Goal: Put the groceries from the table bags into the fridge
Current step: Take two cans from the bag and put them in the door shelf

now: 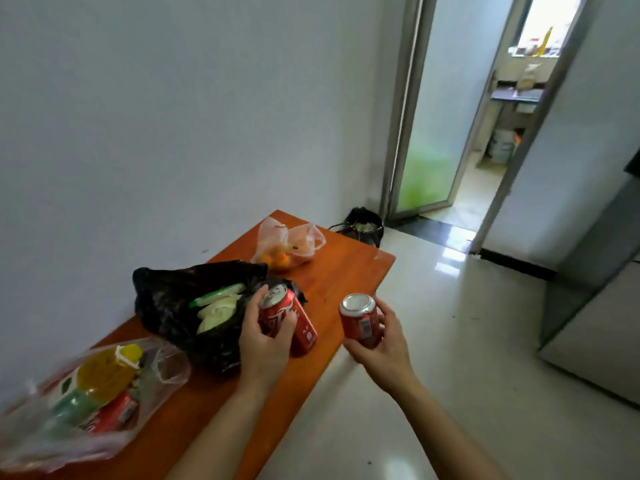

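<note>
1. Bags crowd your orange table [346, 271]: a clear bag of oranges [284, 251] at the far end, a black bag [180, 306] in the middle with pale green food showing, and a blurry clear bag [86, 403] near you with a yellow-topped bottle inside.
2. Past the table, a black bin [365, 226] stands on the floor by an open doorway [485, 161].
3. The grey fridge [595, 306] stands on your right, well apart from the table, with shiny floor between.
4. Your left hand [263, 341] curls around a red can [275, 308], thumb on one side and fingers on the other. The can tilts over the table, just beside the mouth of the black bag.
5. A second red can [306, 336] touches it on the right side. You cannot tell if your hand holds that one too.
6. Your right hand [384, 344] grips a third red can [360, 322] from below, top up, over the floor just off the table edge.
</note>
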Tool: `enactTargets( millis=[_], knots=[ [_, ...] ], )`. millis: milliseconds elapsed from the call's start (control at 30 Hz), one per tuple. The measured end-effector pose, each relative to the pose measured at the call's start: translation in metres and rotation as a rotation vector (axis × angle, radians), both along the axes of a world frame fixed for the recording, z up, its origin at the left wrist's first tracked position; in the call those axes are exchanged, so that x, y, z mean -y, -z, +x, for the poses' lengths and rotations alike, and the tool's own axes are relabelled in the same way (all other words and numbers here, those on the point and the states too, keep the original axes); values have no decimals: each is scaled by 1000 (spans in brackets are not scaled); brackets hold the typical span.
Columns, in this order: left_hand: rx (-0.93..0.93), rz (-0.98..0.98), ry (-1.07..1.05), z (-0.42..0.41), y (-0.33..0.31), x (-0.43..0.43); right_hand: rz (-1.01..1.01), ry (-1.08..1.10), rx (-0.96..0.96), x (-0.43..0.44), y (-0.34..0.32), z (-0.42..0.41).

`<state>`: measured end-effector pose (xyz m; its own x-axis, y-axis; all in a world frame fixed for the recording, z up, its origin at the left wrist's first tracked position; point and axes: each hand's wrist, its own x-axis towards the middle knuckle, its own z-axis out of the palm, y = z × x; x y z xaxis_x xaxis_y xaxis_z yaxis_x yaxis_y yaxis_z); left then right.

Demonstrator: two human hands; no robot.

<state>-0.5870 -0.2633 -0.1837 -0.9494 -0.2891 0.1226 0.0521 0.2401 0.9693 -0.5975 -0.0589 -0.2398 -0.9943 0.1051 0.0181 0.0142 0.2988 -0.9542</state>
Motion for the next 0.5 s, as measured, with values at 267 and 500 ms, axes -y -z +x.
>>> enactTargets(
  millis=[267,500],
  knots=[
    [212,305,232,-13,-33,-256,-178,325,-17,-247,-32,46],
    [468,573,525,-34,-50,-438,-482,610,-40,-407,-56,62]
  ],
)
